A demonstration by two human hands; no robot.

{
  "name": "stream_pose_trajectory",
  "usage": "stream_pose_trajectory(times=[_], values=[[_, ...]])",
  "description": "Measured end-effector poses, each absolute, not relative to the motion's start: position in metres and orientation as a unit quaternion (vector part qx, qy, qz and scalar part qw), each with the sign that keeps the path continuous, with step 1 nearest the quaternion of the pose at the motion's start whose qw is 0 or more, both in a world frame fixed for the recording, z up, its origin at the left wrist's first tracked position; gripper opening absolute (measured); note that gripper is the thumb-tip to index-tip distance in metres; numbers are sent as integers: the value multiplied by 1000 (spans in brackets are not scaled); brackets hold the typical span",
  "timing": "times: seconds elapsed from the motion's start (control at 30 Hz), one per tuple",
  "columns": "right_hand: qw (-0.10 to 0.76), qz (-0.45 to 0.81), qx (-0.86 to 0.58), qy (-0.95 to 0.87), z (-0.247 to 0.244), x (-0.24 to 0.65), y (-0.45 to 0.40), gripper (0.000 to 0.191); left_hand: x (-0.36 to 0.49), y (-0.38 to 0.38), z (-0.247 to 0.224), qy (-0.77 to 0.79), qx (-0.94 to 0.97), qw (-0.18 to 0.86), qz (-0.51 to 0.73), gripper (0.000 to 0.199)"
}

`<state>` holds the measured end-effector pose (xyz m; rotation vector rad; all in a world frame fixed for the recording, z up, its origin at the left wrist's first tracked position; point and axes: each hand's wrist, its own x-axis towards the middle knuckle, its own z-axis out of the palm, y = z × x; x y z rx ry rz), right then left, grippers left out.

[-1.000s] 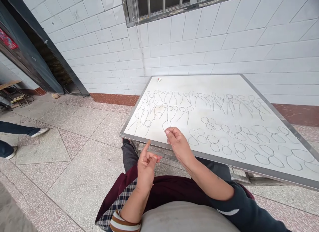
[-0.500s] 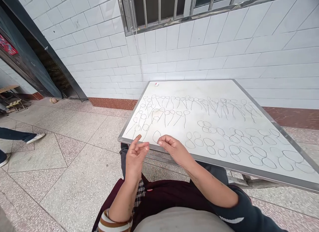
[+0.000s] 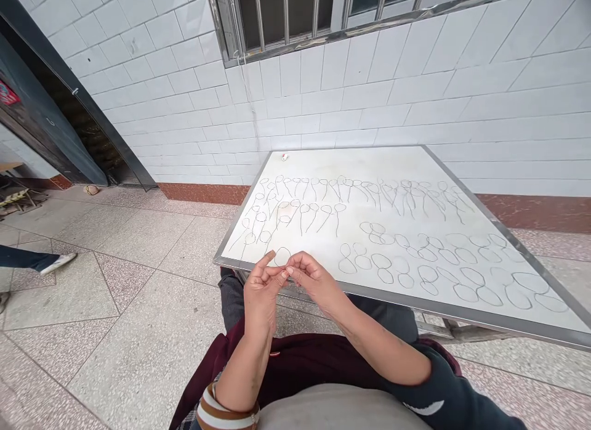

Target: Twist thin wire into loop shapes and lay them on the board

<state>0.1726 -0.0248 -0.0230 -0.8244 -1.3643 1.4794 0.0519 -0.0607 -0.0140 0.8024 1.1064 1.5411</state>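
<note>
In the head view, the person's left hand [image 3: 261, 288] and right hand [image 3: 318, 285] met just over the near edge of the white-topped table [image 3: 318, 260], towards its left end. The right thumb and forefinger were pinched together, apparently on the lower part of a thin, wire-like loop [image 3: 282, 247], whose rounded top rose above the fingertips. The left hand had one finger stretched out, and its thumb and another finger came up against the right fingertips; whether they gripped the wire too could not be told, since the meeting point was covered.

Much work seemed done already. Tailed loops [image 3: 325, 209] lay in a crowded band across the far part of the tabletop, with more down its left side and a shorter row nearer the middle. Double loops [image 3: 382, 262], looking like paired rings, spread over the near right part, many touching or overlapping. The piece in the fingers looked only part-shaped: its round was made, but its lower end was hidden, so it was unclear what remained to be done on it. A small white-and-red object [image 3: 285, 157] sat at the far left corner, well apart from the hands.
</note>
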Motion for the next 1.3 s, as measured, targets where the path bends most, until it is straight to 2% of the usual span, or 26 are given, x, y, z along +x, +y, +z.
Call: stream_pose_trajectory(times=[0.27,0.6,0.87,1.1,1.3], values=[[468,632,-296,-541,-30,170,-26,17,42,-57,-10,483,360,540,588,51],[465,672,-319,-480,-31,173,-22,21,38,-60,-12,510,450,465,567,51],[480,656,-324,-485,-35,172,-21,18,35,-61,-14,462,438,560,530,54],[482,647,-328,-491,-33,172,-23,16,45,-63,-21,477,411,508,588,45],[488,638,-337,-492,-32,171,-23,18,52,-64,-28,457,362,502,639,46]])
